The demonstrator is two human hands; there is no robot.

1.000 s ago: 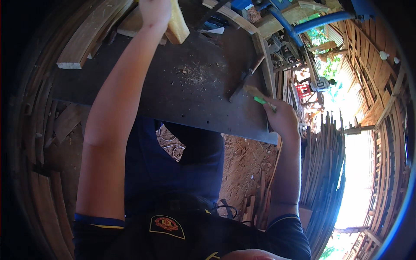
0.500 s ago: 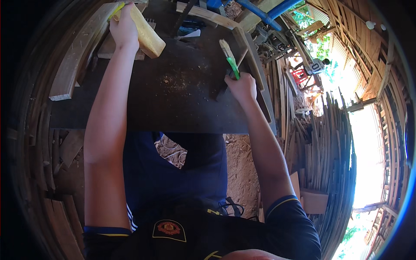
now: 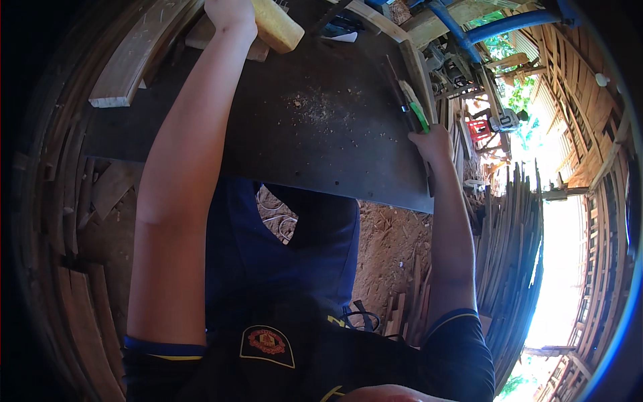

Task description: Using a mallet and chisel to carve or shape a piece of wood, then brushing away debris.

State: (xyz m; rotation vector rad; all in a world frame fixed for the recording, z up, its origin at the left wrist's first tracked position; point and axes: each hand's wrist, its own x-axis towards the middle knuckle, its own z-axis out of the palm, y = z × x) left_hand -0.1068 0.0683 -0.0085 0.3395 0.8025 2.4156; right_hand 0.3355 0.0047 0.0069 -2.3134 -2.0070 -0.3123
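Head view: the right grip [image 3: 435, 145] holds a green-handled brush [image 3: 418, 114] at right on the desk [image 3: 268, 144]; sweeping, seemingly in hand, calls for reaching left toward wood crumbs [image 3: 319, 107]; left grip [image 3: 231, 12] cannot be told

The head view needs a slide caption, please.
Right hand holding a green-handled brush, pale debris dotting a dark tabletop.

Looks like smooth wood on the block [image 3: 282, 28] near 12 o'clock and green plastic on the brush handle [image 3: 419, 115] near 2. Would call the tabletop [image 3: 321, 154] pretty matt, the trousers [image 3: 288, 271] at 7 cloth, the dirt [image 3: 382, 251] at 4 properly rough.
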